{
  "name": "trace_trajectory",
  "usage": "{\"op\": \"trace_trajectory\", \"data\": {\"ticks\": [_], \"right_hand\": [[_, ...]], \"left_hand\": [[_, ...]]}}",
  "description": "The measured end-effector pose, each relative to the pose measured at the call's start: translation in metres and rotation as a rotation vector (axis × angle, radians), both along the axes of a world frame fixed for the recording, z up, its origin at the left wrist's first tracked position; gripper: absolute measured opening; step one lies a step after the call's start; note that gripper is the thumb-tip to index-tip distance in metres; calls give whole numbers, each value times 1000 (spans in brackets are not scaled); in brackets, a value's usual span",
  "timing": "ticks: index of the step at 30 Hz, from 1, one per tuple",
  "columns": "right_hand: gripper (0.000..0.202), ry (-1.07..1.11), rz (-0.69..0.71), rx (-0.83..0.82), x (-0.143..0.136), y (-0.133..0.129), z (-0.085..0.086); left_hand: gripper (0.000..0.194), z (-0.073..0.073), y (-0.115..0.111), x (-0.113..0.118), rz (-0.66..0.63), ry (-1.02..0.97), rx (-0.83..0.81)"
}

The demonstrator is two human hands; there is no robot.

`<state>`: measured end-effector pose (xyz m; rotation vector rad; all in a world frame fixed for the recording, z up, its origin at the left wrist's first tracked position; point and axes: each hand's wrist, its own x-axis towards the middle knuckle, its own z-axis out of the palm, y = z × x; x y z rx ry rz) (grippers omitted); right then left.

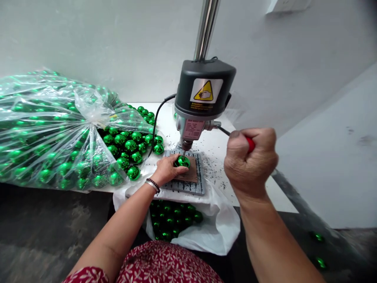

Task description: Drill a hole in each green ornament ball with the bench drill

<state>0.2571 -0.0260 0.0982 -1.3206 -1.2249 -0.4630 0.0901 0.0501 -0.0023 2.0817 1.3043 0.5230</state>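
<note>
A shiny green ball [184, 161] rests on a brown board [193, 173] on the grey base plate [200, 188] of a drill press [206, 88]. My left hand [169, 169] holds the ball from its left side, thumb in front. Just above the ball, the thin drill bit [184, 153] points down; I cannot tell whether it touches. My right hand [251, 161] is closed around the red knob [250, 144] of the press's feed lever [224, 130], to the right of the motor housing.
A large clear plastic bag [59, 137] of green balls covers the table's left side, with loose balls [130, 146] beside it. Below the table edge, a white bag [220, 224] holds more balls. Dark shavings lie on the white table [216, 165]. A black cable [156, 118] curves left of the press.
</note>
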Motion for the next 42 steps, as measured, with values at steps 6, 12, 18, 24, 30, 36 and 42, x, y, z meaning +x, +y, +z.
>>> {"op": "trace_trajectory", "data": {"ticks": [6,12,18,24,30,36,42], "right_hand": [[17,-53,-28,119,-5,1,-15],[15,-71,5,166,-7,1,-40],[23,102,4,69,-3,15,15],[22,306,10,-154,-2,27,64],[20,353,12,-168,-5,25,62],[18,377,21,-155,-6,25,62],[19,328,65,-111,-4,23,58]], "left_hand": [[38,2,-2,1,18,31,-13],[40,7,-4,1,26,20,-16],[37,-2,-4,5,69,-44,23],[42,1,-18,-7,33,-207,17],[50,23,-40,-51,-329,-28,-72],[46,14,-15,-58,-62,17,11],[69,10,35,-33,129,413,130]]}}
